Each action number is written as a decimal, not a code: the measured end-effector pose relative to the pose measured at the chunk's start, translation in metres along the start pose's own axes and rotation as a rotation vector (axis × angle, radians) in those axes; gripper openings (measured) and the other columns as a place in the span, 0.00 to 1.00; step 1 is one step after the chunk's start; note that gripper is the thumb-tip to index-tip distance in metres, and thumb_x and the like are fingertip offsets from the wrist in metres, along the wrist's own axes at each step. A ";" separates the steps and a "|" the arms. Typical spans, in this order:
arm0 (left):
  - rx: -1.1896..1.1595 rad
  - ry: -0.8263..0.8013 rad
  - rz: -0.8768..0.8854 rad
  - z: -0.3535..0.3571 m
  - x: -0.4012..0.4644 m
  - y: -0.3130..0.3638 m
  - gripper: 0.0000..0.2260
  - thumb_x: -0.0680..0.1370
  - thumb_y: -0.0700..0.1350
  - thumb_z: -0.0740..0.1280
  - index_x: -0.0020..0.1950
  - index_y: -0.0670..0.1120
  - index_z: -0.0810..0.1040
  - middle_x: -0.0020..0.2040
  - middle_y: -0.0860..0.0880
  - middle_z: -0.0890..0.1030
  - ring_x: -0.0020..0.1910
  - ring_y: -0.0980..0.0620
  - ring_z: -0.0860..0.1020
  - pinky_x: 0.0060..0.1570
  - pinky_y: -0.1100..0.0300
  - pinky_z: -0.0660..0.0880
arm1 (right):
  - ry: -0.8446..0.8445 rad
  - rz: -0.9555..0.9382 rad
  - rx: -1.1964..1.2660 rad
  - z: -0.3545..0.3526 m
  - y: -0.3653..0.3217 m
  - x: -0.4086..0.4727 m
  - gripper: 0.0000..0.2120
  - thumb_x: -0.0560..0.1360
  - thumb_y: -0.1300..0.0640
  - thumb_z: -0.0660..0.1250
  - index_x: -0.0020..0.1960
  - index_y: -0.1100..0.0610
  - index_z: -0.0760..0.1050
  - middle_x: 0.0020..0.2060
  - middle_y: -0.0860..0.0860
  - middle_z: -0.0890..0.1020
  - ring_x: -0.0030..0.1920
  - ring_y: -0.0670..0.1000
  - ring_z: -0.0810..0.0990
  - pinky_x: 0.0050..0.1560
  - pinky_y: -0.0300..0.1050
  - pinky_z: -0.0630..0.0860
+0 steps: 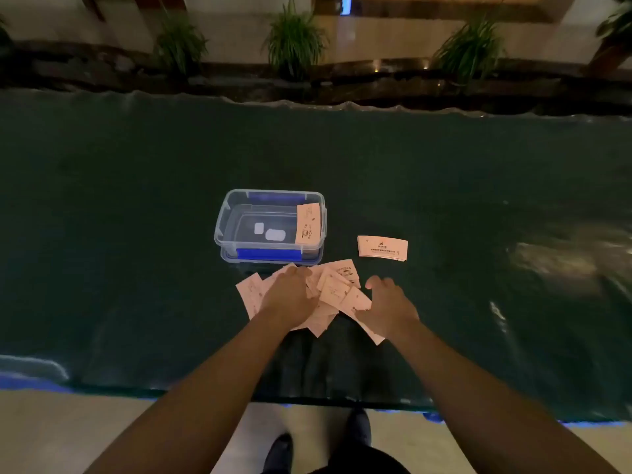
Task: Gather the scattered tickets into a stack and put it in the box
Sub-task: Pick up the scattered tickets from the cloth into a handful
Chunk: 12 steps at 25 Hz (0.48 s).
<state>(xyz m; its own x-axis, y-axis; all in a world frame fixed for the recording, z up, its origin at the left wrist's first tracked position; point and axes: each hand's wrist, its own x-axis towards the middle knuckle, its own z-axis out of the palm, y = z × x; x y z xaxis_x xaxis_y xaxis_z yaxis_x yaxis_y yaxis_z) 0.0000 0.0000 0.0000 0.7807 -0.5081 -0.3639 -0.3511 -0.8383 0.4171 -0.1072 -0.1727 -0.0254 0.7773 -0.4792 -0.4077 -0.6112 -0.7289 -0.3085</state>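
Observation:
Several pale pink tickets lie fanned in a loose pile on the dark green table cover, just in front of a clear plastic box with blue clips. My left hand rests palm down on the left part of the pile. At the pile's right edge, my right hand has its fingers spread and curled, touching the tickets. One ticket leans against the box's right inner wall. A small neat stack of tickets lies apart, to the right of the box.
The box stands on its blue-clipped lid. The green cover spreads wide on both sides, with its near edge close to my feet. Potted plants and a dark ledge run behind the table's far edge.

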 end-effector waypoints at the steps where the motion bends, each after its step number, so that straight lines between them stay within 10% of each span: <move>1: -0.013 -0.033 0.011 0.010 0.004 0.007 0.16 0.82 0.51 0.67 0.70 0.53 0.77 0.67 0.51 0.80 0.65 0.50 0.78 0.67 0.51 0.75 | -0.056 0.016 0.014 0.004 0.006 0.005 0.34 0.72 0.48 0.78 0.73 0.50 0.67 0.65 0.53 0.74 0.67 0.56 0.75 0.60 0.56 0.81; 4: -0.074 -0.107 -0.030 0.029 0.010 0.016 0.18 0.78 0.58 0.66 0.68 0.63 0.74 0.69 0.54 0.79 0.64 0.53 0.78 0.66 0.48 0.78 | -0.166 0.011 0.001 0.017 0.015 0.011 0.42 0.69 0.48 0.81 0.75 0.49 0.63 0.66 0.53 0.74 0.69 0.57 0.74 0.62 0.58 0.80; 12: -0.171 -0.118 -0.203 0.046 0.013 0.026 0.32 0.80 0.49 0.71 0.82 0.51 0.63 0.78 0.48 0.70 0.76 0.47 0.70 0.74 0.47 0.70 | -0.063 -0.223 -0.092 0.028 0.020 0.039 0.32 0.76 0.52 0.74 0.76 0.48 0.65 0.65 0.53 0.75 0.66 0.57 0.74 0.59 0.55 0.78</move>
<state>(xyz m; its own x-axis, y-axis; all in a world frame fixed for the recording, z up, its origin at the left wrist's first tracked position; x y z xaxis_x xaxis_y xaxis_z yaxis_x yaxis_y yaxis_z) -0.0228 -0.0370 -0.0323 0.7569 -0.3615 -0.5445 -0.0938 -0.8845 0.4569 -0.0935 -0.1922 -0.0714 0.8786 -0.2723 -0.3923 -0.4073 -0.8561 -0.3180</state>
